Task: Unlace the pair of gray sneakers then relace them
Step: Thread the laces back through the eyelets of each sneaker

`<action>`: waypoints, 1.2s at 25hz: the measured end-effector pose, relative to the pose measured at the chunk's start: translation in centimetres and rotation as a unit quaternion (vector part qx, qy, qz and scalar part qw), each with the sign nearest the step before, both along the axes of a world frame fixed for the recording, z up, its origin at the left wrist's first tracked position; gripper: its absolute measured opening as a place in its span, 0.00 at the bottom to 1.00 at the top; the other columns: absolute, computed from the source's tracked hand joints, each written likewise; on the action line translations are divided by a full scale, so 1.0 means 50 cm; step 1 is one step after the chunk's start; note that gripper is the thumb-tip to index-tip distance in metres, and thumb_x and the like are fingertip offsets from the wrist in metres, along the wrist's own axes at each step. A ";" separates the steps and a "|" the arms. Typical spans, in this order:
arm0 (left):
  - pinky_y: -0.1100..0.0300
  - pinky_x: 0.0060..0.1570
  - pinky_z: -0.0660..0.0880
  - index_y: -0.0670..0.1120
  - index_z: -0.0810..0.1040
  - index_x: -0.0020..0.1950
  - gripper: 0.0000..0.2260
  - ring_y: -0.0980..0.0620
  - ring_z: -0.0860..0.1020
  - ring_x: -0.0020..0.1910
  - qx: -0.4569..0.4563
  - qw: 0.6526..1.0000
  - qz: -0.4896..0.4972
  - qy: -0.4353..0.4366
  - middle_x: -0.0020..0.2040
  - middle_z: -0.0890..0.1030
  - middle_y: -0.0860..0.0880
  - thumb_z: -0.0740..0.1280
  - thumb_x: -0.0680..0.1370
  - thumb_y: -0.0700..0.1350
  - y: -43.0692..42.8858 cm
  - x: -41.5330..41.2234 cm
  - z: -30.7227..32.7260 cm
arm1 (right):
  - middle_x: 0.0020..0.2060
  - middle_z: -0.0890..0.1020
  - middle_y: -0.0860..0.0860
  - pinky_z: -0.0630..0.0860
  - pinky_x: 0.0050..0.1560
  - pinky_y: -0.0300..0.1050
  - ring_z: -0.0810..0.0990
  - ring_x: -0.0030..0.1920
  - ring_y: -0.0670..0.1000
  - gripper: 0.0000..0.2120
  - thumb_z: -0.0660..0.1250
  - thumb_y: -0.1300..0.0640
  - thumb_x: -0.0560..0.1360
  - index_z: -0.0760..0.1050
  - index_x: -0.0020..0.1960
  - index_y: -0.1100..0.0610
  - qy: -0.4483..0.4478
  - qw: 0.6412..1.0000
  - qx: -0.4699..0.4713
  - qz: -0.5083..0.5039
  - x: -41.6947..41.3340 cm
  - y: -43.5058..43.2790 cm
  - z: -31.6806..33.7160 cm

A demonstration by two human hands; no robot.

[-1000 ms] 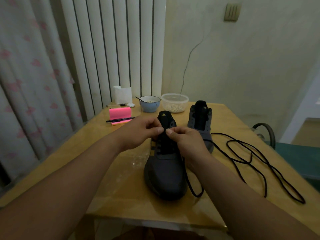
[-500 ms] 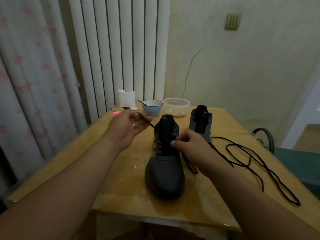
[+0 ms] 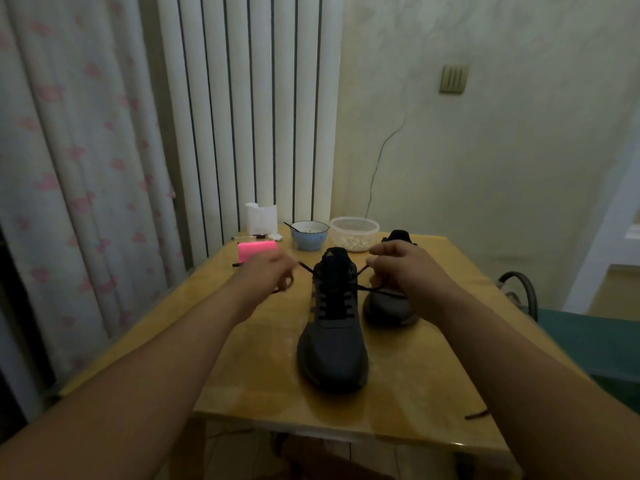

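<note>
In the head view, two gray sneakers are counted on one wooden table [image 3: 242, 375]. The near sneaker [image 3: 332, 344] is stood upright at the middle of the table with its toe towards the camera. Its eyelets are crossed by several rows of a black lace [image 3: 332, 306]. From the top eyelets two ends of that lace are drawn up and outward, one to each side.

The left end is gripped by the left hand [image 3: 268, 275], which is blurred but shown with its fingers curled round the lace, just left of the shoe's tongue. The right end is pinched by the right hand [image 3: 401, 265] between thumb and forefinger, just right of the tongue.

The far sneaker [image 3: 388, 308] is set just beside the first, to its right and further back, and is half hidden behind the right hand. Whether it is laced cannot be told. One dark strand [image 3: 377, 291] is stretched across it, and whether this belongs to the same lace cannot be told. One lace tip [image 3: 476, 415] is seen at the table's near right edge.

At the far end of the table are counted one blue bowl [image 3: 309, 235], one clear tub [image 3: 354, 233] just beside it, one pink block [image 3: 254, 249] and one white paper piece [image 3: 261, 218]. One flowered curtain [image 3: 69, 168] and one set of vertical blinds [image 3: 249, 116] are hung behind.
</note>
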State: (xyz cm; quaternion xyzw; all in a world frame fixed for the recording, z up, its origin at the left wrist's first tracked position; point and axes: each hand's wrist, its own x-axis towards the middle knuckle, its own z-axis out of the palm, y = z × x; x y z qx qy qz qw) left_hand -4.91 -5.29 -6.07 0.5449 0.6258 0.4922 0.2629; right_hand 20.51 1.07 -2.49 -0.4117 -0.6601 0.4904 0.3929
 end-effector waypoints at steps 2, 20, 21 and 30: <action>0.54 0.47 0.75 0.45 0.77 0.47 0.10 0.49 0.78 0.42 0.052 0.983 0.069 -0.160 0.42 0.79 0.45 0.62 0.86 0.47 -0.001 -0.021 0.021 | 0.49 0.86 0.55 0.82 0.56 0.51 0.85 0.46 0.52 0.13 0.70 0.62 0.80 0.78 0.64 0.57 0.026 0.999 -0.028 0.030 -0.001 0.004 0.013; 0.60 0.25 0.58 0.50 0.69 0.40 0.12 0.55 0.60 0.23 0.113 0.911 0.094 -0.386 0.30 0.67 0.51 0.61 0.84 0.45 -0.060 -0.048 0.146 | 0.52 0.84 0.60 0.79 0.46 0.48 0.83 0.45 0.54 0.11 0.60 0.67 0.83 0.79 0.61 0.63 -0.078 0.995 -0.008 -0.055 -0.054 0.015 0.035; 0.60 0.24 0.57 0.50 0.68 0.40 0.12 0.54 0.59 0.23 0.117 0.916 0.091 -0.373 0.30 0.66 0.51 0.61 0.84 0.45 -0.066 -0.045 0.162 | 0.52 0.84 0.59 0.79 0.47 0.48 0.83 0.46 0.54 0.11 0.61 0.67 0.83 0.79 0.61 0.63 -0.078 0.995 0.006 -0.055 -0.054 0.006 0.048; 0.58 0.32 0.67 0.47 0.73 0.49 0.06 0.51 0.70 0.32 0.193 0.958 0.039 -0.210 0.37 0.76 0.47 0.60 0.85 0.45 -0.114 0.047 0.325 | 0.60 0.83 0.49 0.72 0.50 0.38 0.80 0.58 0.44 0.14 0.66 0.59 0.82 0.80 0.67 0.56 -0.124 0.963 0.198 0.132 -0.158 -0.108 0.215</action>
